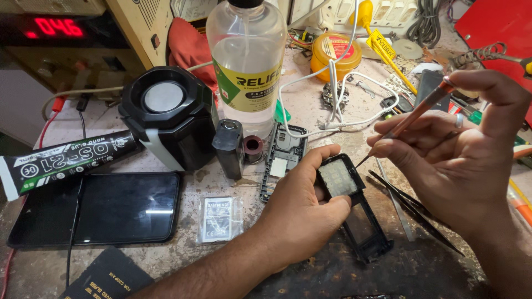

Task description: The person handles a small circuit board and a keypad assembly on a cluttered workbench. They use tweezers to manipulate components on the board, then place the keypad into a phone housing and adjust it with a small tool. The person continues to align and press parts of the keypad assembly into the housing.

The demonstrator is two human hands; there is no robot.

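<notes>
While the worn, stained bench point(166, 249) carries everything, its largest load is a black phone point(100, 207) lying screen-up at the left, with a black speaker-like box point(166, 119) behind it and a tall clear bottle of liquid point(246, 61) standing beside that. A black-and-white glue tube point(61, 163) lies tilted just left of the box, touching it. Near the middle, the left hand point(302, 213) grips a black phone frame point(352, 205), its fingers point(327, 152) closed around the frame's upper end and the thumb pressed on its side; the frame's lower end rests on the bench. The right hand point(465, 160) holds a slim orange-handled screwdriver point(415, 113) pinched between thumb and fingers, the tip meeting the frame's top right corner. Another phone shell point(285, 155) lies just behind the left hand, under a white cable point(338, 119). Black tweezers point(415, 210) lie right of the frame. A small battery in a clear bag point(219, 218) lies between the phone and the left forearm
</notes>
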